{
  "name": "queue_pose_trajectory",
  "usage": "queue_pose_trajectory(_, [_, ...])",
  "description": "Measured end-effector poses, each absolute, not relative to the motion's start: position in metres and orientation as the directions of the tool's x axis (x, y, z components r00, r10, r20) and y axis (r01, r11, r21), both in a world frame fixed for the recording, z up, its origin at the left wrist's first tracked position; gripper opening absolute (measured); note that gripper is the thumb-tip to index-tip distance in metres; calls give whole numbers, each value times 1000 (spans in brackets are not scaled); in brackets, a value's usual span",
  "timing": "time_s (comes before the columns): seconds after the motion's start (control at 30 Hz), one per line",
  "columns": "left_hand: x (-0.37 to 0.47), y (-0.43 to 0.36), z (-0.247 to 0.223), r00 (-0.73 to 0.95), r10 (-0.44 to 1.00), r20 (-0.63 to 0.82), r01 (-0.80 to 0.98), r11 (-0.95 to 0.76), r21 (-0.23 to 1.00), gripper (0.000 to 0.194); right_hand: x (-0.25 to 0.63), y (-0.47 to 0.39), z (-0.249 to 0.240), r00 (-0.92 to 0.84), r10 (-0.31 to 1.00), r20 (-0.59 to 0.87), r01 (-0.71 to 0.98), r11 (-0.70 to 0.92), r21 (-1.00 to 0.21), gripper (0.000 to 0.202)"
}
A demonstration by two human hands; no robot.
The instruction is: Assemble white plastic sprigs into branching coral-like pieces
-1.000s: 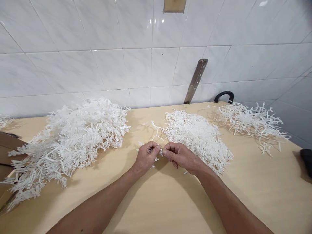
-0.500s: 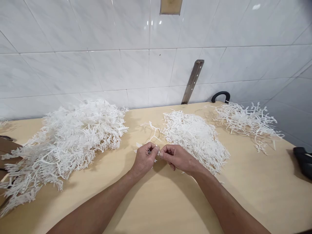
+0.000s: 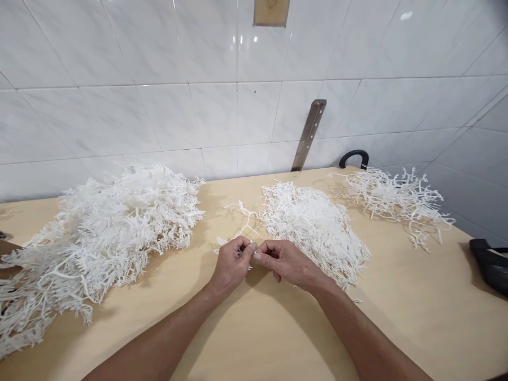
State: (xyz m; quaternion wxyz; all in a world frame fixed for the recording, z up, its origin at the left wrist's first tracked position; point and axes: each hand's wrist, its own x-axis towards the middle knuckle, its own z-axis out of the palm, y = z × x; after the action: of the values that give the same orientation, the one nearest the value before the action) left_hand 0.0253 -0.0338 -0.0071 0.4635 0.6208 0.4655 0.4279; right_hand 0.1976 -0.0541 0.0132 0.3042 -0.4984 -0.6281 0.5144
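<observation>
My left hand (image 3: 231,266) and my right hand (image 3: 289,263) meet low over the table, thumbs and forefingers pinched close together. Between them is a small white plastic sprig (image 3: 221,241), mostly hidden by the fingers; its thin tips stick out past my left hand. Just beyond my hands lies a bare, forked white stem (image 3: 248,216). Right beside my right hand spreads a heap of short white plastic pieces (image 3: 313,225). A larger pile of feathery white branches (image 3: 130,222) lies to the left.
Bare white branching stems (image 3: 397,196) lie tangled at the right rear. A black curved handle (image 3: 354,154) stands at the table's back edge, near a metal bracket (image 3: 309,135) against the tiled wall. Another black object (image 3: 490,267) sits at the right edge of the wooden table (image 3: 254,338).
The whole view has shifted slightly, so things appear a little further left. My fingers have come slightly closer together, still pinching at the same spot.
</observation>
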Motion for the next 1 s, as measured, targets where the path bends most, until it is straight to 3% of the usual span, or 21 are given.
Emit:
queue_pose_trajectory(0.33, [26,-36,-4,207,973,105,195,-147,970,31,200,-53,4,-316,934,-169,334,-58,-941,39])
queue_pose_trajectory(0.63, [25,-36,-3,180,983,28,113,-49,992,35,192,-52,0,-146,982,-118,331,-64,-941,19])
queue_pose_trajectory(1.0, [21,-29,-2,268,964,-1,139,-38,990,41,196,-49,-8,-148,986,-82,209,-50,-977,24])
